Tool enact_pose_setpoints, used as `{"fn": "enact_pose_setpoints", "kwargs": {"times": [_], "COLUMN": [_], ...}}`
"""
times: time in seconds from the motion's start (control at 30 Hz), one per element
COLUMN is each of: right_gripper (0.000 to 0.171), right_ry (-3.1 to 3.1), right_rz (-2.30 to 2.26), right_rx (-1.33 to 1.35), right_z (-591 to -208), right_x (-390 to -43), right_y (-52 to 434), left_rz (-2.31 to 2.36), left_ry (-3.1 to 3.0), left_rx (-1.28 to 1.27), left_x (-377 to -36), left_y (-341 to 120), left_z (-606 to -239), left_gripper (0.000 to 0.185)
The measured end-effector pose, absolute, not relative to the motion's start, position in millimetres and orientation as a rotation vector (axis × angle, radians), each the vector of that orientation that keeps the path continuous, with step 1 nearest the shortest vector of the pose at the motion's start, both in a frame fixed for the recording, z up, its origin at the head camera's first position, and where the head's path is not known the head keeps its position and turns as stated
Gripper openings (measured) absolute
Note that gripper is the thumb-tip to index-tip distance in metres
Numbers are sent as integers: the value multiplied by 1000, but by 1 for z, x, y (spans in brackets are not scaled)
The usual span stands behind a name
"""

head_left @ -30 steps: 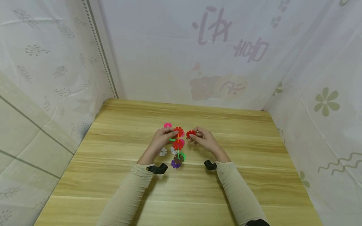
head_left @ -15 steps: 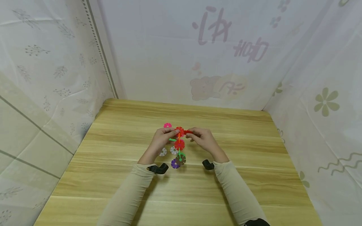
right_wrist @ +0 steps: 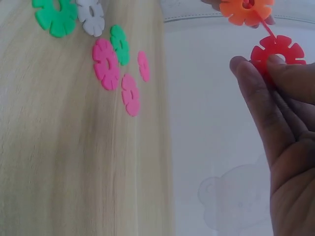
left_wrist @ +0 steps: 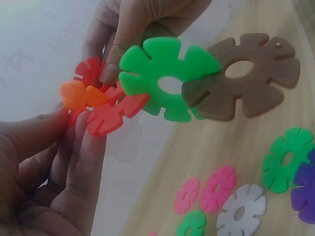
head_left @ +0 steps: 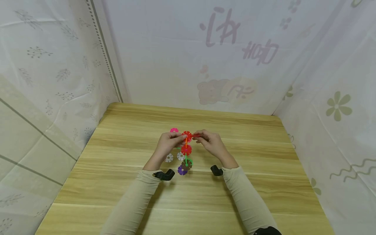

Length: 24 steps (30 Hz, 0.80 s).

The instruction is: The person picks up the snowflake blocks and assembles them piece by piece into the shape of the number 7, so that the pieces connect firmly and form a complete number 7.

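Above the wooden table [head_left: 264,182], my left hand [head_left: 180,139] pinches the top of a chain of snowflake discs [head_left: 186,150]. The chain runs from an orange disc [left_wrist: 78,94] through a red disc [left_wrist: 115,110] and a green disc [left_wrist: 165,78] to a brown disc [left_wrist: 246,73] at its hanging end. My right hand [head_left: 198,138] pinches a single red disc [right_wrist: 276,51] edge-on against the orange disc [right_wrist: 246,10] at the chain's top. Both hands meet there, fingertips nearly touching.
Loose discs lie on the table under the hands: white ones [head_left: 168,158], a purple one [head_left: 182,170], a pink one [head_left: 174,130], plus green [right_wrist: 55,14] and pink [right_wrist: 105,64] ones. Patterned curtain walls [head_left: 58,81] close in three sides.
My right hand has carried the red disc leftward, from a gap away to touching the chain's top. The left hand and chain have stayed nearly still.
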State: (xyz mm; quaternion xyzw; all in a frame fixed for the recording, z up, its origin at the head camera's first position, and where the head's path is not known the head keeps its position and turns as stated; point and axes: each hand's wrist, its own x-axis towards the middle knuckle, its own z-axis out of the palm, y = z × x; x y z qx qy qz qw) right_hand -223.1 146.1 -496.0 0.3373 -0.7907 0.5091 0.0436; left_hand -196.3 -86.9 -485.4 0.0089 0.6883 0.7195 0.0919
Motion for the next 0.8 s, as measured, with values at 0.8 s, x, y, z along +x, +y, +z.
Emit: {"fn": "enact_pose_setpoints", "kwargs": {"times": [0.8], "right_gripper": [16], "right_ry": [-2147], "right_rz": [1205], "right_rx": [1084], "right_z": [-490], "right_x": [-224], "right_y": [142], "left_rz": [2177], "left_ry": [2043], "left_rx": [15], "left_x": [-197], "left_y": [-82], "left_z": [-476], "left_gripper": [27]}}
